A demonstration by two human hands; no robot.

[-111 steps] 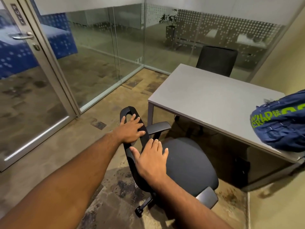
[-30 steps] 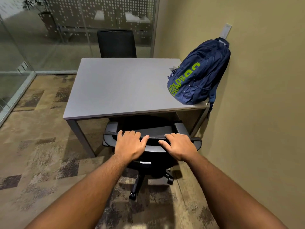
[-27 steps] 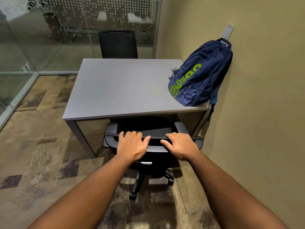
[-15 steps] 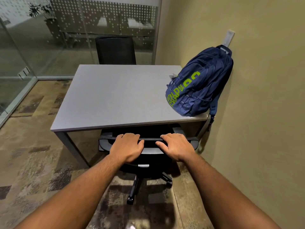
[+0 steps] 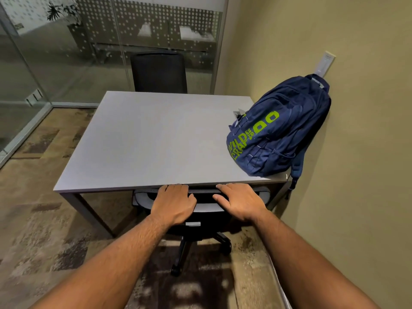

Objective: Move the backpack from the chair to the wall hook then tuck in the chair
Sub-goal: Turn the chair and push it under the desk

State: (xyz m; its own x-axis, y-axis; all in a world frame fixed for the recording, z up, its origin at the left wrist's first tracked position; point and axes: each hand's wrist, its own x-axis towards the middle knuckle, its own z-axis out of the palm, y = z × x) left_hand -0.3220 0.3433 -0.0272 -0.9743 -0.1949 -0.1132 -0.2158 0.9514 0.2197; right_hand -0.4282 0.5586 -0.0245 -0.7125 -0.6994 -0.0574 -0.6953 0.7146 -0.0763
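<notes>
A navy backpack (image 5: 281,128) with green lettering hangs from the white wall hook (image 5: 325,63) on the right wall, its bottom resting on the grey table (image 5: 156,139). The black office chair (image 5: 200,210) sits under the table's near edge; only its backrest top, armrests and wheeled base show. My left hand (image 5: 172,202) and my right hand (image 5: 242,201) both lie over the top of the backrest, fingers curled over its rim against the table edge.
A second black chair (image 5: 158,72) stands at the table's far side. Glass partitions (image 5: 66,54) close the left and back. The yellow wall (image 5: 365,152) runs close on the right. Patterned carpet (image 5: 40,219) spreads to the left.
The chair has rolled further under the table with both hands on its backrest; the seat is now hidden. The backpack has stayed on the hook.
</notes>
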